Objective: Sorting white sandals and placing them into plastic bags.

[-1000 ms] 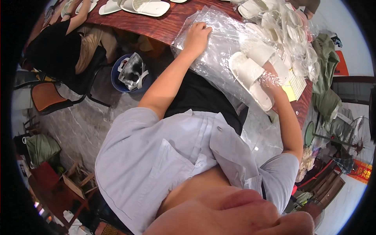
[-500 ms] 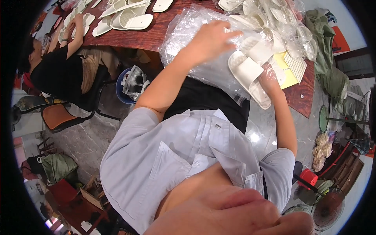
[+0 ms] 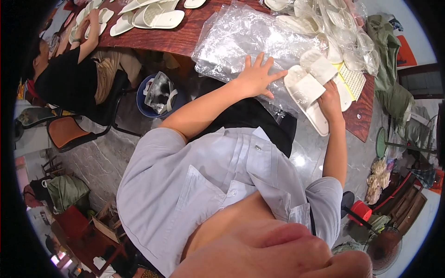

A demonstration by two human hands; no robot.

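With fingers spread, my left hand [image 3: 257, 77] lies on a stack of clear plastic bags [image 3: 245, 34] at the near edge of the table. My right hand [image 3: 330, 103] grips a pair of white open-toed slippers; its fingertips are hidden between the two. The nearer slipper [image 3: 307, 88] has a wide strap and reaches over the table edge toward me. Its mate [image 3: 320, 66] lies just beyond, partly covered by it. Under the pair's right side, a yellow sheet [image 3: 346, 76] and a white dotted piece [image 3: 353, 79] peek out.
Bagged white slippers [image 3: 340, 28] are heaped at the far right of the brown table [image 3: 174, 44]. Unbagged slippers [image 3: 157, 17] lie to the left, where a co-worker in black [image 3: 67, 76] sits. Below the table edge stands a blue bucket [image 3: 143, 104]. A fan [image 3: 387, 248] is low on the right.
My left hand has come down toward me and flattened onto the plastic bags. My right hand has shifted the slippers slightly right and nearer, covering more of the yellow sheet.
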